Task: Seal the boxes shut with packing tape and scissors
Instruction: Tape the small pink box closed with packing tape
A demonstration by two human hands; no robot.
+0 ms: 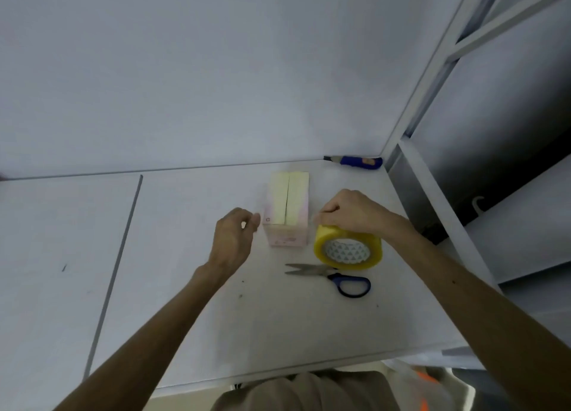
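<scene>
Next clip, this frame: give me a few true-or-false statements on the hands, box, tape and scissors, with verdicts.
1. The right hand pinches the tape roll at its top. True.
2. The left hand holds the scissors. False: they lie on the table, near the roll; the left hand holds nothing.
3. The box has its top flaps folded down, meeting at a seam. True.
4. The blue knife lies beside the scissors. False: it lies at the table's far edge, by the wall.

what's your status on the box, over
Right hand pinching at tape roll. Left hand loose beside box, holding nothing. Flaps down, no tape visible. Scissors lying idle.
</scene>
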